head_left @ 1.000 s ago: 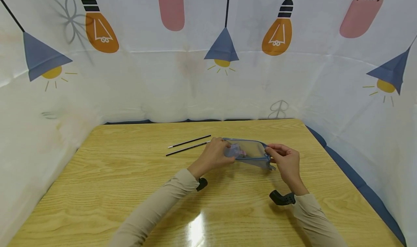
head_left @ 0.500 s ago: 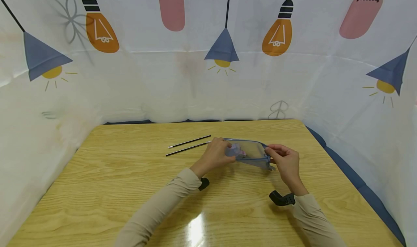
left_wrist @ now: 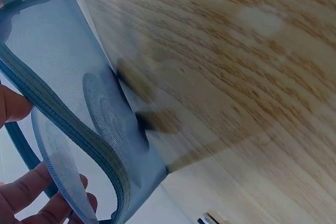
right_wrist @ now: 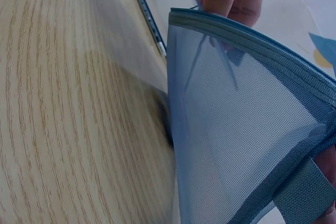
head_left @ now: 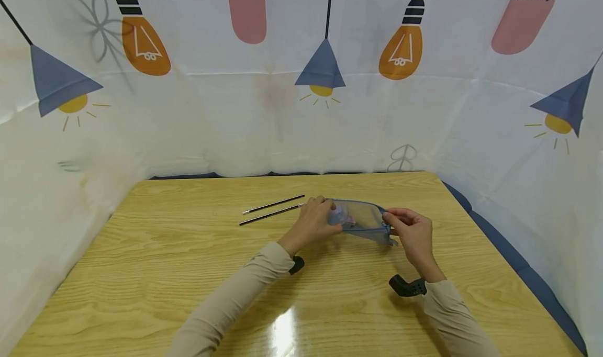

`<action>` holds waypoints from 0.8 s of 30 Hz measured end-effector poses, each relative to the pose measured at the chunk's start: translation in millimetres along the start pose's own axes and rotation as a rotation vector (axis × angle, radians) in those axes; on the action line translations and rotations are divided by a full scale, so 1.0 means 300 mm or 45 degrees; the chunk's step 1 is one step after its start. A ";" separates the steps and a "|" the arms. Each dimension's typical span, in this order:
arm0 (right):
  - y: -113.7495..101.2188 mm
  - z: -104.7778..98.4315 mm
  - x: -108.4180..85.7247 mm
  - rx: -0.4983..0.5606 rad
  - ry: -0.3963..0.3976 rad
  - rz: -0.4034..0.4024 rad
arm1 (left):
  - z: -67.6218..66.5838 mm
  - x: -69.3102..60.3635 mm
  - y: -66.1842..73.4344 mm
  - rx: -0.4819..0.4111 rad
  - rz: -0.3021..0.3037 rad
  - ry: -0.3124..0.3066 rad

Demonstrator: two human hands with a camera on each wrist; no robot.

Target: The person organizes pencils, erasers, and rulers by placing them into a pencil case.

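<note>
A blue mesh zip pouch (head_left: 366,216) stands on the table with its zipped mouth undone. My right hand (head_left: 413,234) pinches the pouch's right end, near the fabric tab (right_wrist: 304,192) seen in the right wrist view. At the other end, my left hand (head_left: 314,222) is at the mouth, its fingers (left_wrist: 26,192) holding a clear protractor (left_wrist: 59,153) with a curved edge and fine tick marks. Part of the protractor lies inside the pouch, visible through the mesh. A small pink thing (head_left: 351,221) also shows inside, too small to tell.
Two dark pencils (head_left: 274,204) lie roughly parallel on the wooden table (head_left: 141,273), left of the pouch. A white printed cloth (head_left: 212,121) hangs behind and at both sides. Black wrist cameras (head_left: 407,286) sit on both wrists.
My left hand has shifted slightly to the right with the protractor, toward the pouch. The right hand and the pouch stay nearly where they were.
</note>
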State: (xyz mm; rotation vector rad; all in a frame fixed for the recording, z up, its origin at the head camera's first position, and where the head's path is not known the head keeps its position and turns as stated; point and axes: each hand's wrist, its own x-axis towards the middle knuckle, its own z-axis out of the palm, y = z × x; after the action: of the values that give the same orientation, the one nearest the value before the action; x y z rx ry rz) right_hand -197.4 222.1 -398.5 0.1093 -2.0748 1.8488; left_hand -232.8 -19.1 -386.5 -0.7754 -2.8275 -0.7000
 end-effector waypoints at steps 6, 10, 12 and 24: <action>0.014 -0.001 0.004 0.017 -0.002 0.000 | 0.012 0.004 -0.001 -0.044 0.029 -0.014; 0.012 -0.001 0.003 0.016 -0.008 0.001 | 0.019 0.007 -0.002 -0.049 0.088 -0.024; 0.011 -0.001 0.002 0.016 -0.009 0.007 | 0.020 0.010 -0.001 -0.035 0.108 -0.047; 0.017 0.004 0.004 0.024 0.010 0.031 | 0.028 0.024 0.014 0.074 0.174 -0.209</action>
State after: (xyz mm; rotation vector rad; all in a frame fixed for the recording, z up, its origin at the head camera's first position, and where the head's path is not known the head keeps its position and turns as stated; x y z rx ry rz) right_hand -200.2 221.8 -403.0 0.0820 -2.0627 1.8798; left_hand -236.9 -8.6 -390.5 -1.0492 -2.8876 -0.5555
